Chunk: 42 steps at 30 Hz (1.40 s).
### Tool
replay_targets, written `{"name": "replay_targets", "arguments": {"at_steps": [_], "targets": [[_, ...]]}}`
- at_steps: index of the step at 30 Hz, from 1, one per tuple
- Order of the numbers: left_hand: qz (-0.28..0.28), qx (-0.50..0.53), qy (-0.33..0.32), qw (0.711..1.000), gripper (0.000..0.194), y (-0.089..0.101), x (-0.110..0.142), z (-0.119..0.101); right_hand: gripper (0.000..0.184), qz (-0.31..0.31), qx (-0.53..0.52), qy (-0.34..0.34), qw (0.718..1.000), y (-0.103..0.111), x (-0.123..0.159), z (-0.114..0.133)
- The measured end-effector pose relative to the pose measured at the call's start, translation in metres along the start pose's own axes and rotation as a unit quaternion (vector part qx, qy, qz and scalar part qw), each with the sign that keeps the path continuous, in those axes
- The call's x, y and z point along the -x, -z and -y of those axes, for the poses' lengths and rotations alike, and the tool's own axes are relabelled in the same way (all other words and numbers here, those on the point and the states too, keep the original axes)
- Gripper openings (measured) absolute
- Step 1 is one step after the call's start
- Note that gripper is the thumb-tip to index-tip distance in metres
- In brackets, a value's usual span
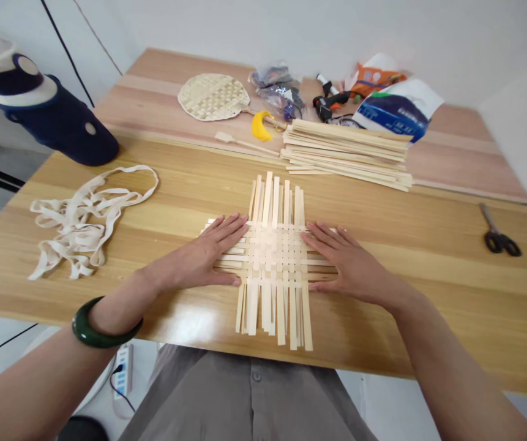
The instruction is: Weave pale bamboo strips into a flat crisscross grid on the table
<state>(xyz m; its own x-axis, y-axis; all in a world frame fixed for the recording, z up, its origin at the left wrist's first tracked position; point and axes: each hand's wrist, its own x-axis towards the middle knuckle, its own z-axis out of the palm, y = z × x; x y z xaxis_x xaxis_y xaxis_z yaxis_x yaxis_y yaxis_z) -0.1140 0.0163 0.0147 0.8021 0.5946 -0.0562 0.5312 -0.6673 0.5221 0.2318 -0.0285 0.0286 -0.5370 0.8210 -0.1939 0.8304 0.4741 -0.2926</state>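
Observation:
A woven mat of pale wooden strips [275,254] lies flat on the wooden table in front of me. Its long strip ends stick out toward the back and toward me, and shorter ends poke out at both sides. My left hand [212,254] rests open on the left strip ends, fingertips at the weave's edge and thumb low. On the opposite side my right hand [341,260] is also open, fingers spread over the right strip ends. Both palms cover part of these side strips. A green bangle [107,324] circles my left wrist.
A tangled cream cloth tape [84,223] lies left, near a dark blue robot-like object [61,119]. Behind the mat are a strip stack [348,153], a round woven fan [212,97], a yellow banana-shaped item [262,125], a glue gun [330,104] and tissue packs [396,113]. Scissors [497,233] lie right.

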Motion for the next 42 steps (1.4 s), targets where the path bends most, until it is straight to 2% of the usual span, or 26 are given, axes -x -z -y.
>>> {"name": "replay_targets", "arguments": {"at_steps": [9,16,18,20,22,24,25,27,32,37,42], "targets": [[-0.004,-0.018,-0.004,1.0,0.096,-0.003,0.001,0.002,0.095,0.016,0.007,-0.012,1.0,0.001,0.0,0.003],[-0.001,-0.08,0.011,0.997,0.099,0.005,-0.001,-0.008,0.094,-0.017,0.025,-0.012,0.999,0.005,0.006,0.012],[-0.02,-0.104,0.015,0.994,0.099,0.01,-0.003,-0.018,0.089,-0.038,0.024,-0.003,0.999,0.009,0.009,0.016],[-0.061,-0.121,0.019,0.991,0.092,0.012,-0.007,-0.029,0.076,-0.077,0.018,0.001,0.997,0.012,0.008,0.021],[-0.117,-0.128,0.033,0.984,0.076,0.01,-0.014,-0.041,0.057,-0.153,0.003,-0.018,0.988,0.01,0.002,0.03],[-0.173,-0.125,0.052,0.976,0.056,0.004,-0.025,-0.053,0.042,-0.247,-0.013,-0.058,0.967,0.004,-0.01,0.043],[-0.195,-0.123,0.062,0.971,0.049,-0.001,-0.031,-0.058,0.037,-0.287,-0.017,-0.077,0.955,0.0,-0.017,0.05],[-0.226,-0.123,0.082,0.963,0.041,-0.011,-0.042,-0.065,0.033,-0.328,-0.01,-0.096,0.94,-0.01,-0.033,0.065],[-0.266,-0.121,0.131,0.947,0.039,-0.033,-0.06,-0.066,0.033,-0.33,0.03,-0.137,0.933,-0.033,-0.059,0.085],[-0.275,-0.114,0.135,0.945,0.034,-0.042,-0.062,-0.064,0.032,-0.347,0.053,-0.134,0.927,-0.048,-0.062,0.082],[-0.278,-0.112,0.143,0.943,0.032,-0.045,-0.064,-0.062,0.034,-0.344,0.059,-0.138,0.927,-0.052,-0.063,0.08]]}}
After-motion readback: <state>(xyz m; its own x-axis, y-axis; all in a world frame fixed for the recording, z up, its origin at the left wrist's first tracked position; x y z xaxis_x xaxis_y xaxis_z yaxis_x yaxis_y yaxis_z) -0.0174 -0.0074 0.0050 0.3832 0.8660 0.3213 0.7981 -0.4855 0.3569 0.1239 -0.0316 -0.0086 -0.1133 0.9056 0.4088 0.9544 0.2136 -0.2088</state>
